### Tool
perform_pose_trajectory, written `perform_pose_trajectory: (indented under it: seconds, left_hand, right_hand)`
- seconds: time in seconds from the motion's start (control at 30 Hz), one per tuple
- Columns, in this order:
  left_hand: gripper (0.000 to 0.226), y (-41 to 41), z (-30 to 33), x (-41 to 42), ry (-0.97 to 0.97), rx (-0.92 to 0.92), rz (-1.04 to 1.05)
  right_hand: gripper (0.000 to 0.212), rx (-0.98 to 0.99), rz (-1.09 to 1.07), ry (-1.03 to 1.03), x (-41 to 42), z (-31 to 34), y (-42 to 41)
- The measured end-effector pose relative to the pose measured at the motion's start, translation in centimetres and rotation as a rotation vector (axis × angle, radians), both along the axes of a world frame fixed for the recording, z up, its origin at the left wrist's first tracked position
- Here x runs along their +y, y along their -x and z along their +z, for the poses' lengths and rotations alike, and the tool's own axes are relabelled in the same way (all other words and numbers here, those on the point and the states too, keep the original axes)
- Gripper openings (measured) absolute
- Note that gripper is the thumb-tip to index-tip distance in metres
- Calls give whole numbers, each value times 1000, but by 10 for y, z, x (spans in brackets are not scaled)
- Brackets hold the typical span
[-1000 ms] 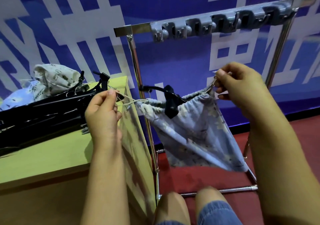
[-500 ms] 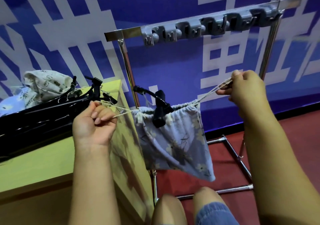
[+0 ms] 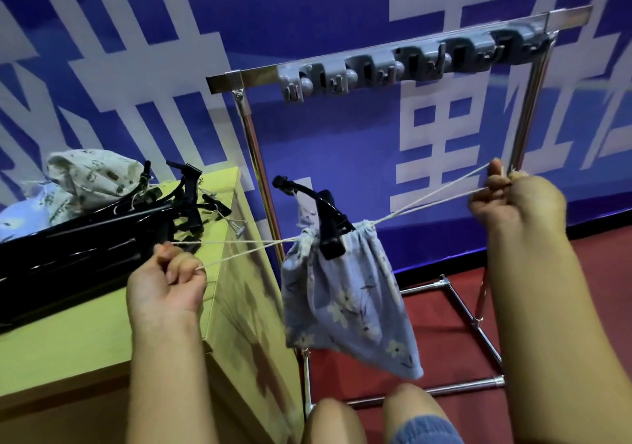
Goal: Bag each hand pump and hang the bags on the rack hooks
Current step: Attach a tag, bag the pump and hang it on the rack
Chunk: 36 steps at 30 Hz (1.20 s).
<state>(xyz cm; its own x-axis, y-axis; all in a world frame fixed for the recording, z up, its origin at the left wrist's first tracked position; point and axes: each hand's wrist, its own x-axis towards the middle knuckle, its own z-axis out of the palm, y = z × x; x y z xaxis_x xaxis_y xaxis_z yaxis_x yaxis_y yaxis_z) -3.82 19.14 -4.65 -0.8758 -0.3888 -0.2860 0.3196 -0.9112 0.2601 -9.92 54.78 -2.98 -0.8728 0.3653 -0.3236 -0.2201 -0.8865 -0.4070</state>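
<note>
A blue floral drawstring bag [image 3: 345, 300] hangs in the air between my hands, its mouth cinched tight. A black hand pump [image 3: 325, 224] sticks up out of the mouth, its hose curving to the left. My left hand [image 3: 167, 283] is shut on the left drawstring [image 3: 239, 248] and my right hand [image 3: 506, 197] is shut on the right drawstring [image 3: 434, 194]; both cords are taut. The metal rack [image 3: 253, 156] stands behind the bag, with a grey hook strip [image 3: 393, 67] along its top bar. No bag hangs on the hooks.
A yellow-green table [image 3: 78, 341] at the left carries a pile of black hand pumps [image 3: 85, 238] and folded cloth bags [image 3: 89, 173]. A blue wall with white characters is behind. The rack's base rails [image 3: 472, 320] lie on red floor. My knees [image 3: 369, 416] are at the bottom edge.
My hands have moved apart, pulling the drawstrings outward. The bag's mouth has drawn shut around the pump, and the bag has shifted from stretched wide to hanging narrow.
</note>
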Motion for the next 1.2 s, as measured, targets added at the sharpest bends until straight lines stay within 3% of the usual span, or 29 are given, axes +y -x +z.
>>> perform_pose_trajectory:
  seconds: [0.13,0.2,0.33,0.47,0.53,0.67,0.87,0.93,1.03,1.2]
  left_hand:
    - [14,1,4,-3,-17,66,-14]
    - [35,1,11,-1,65,163,-91]
    - [20,13,49,41,585,252,-316]
    - [35,39,90,95,1128,238,-385]
    - [38,51,106,101,1278,230,-360]
    - [21,69,128,100,1529,245,-465]
    - [12,111,139,92,1825,30,-449]
    - [12,123,145,89,1905,29,-440]
    - [7,133,153,88,1998,63,-430]
    - [20,151,166,80,2011,48,-403]
  right_hand:
    - [22,114,138,64,-4,10,-6]
    - [10,232,228,-56,-18,22,-14]
    - [20,425,464,-439,-76,46,-23]
    - [28,528,536,-806,-123,64,-18]
    - [32,547,517,-1029,-131,75,-13]
    - [38,467,448,-1312,-134,92,-1]
    - [27,400,226,-1653,-141,94,40]
    - [26,411,156,-1648,-143,92,58]
    - [26,452,39,-1477,-146,89,74]
    - [37,483,-107,-1536,-156,97,90]
